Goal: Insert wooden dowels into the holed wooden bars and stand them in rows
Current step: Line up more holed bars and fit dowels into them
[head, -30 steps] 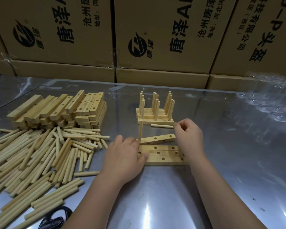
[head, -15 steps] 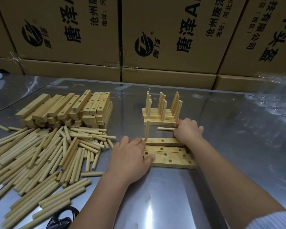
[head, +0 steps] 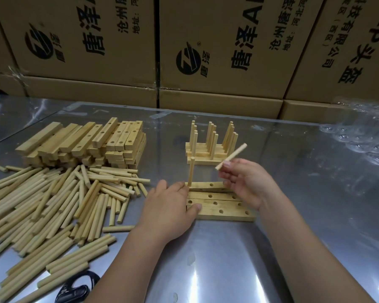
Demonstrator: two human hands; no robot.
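One dowel in right hand

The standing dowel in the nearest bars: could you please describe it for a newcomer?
On the steel table, holed bars lie between left hand and right hand. The dowel stands in the farthest bar's left end. It alone stands there; the held dowel tilts, the rack behind holds many.

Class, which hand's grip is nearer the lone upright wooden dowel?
Left. The left grip rests beside the lone upright pale wooden dowel; the right grip, pinching a tilted pale wooden dowel, is farther right.
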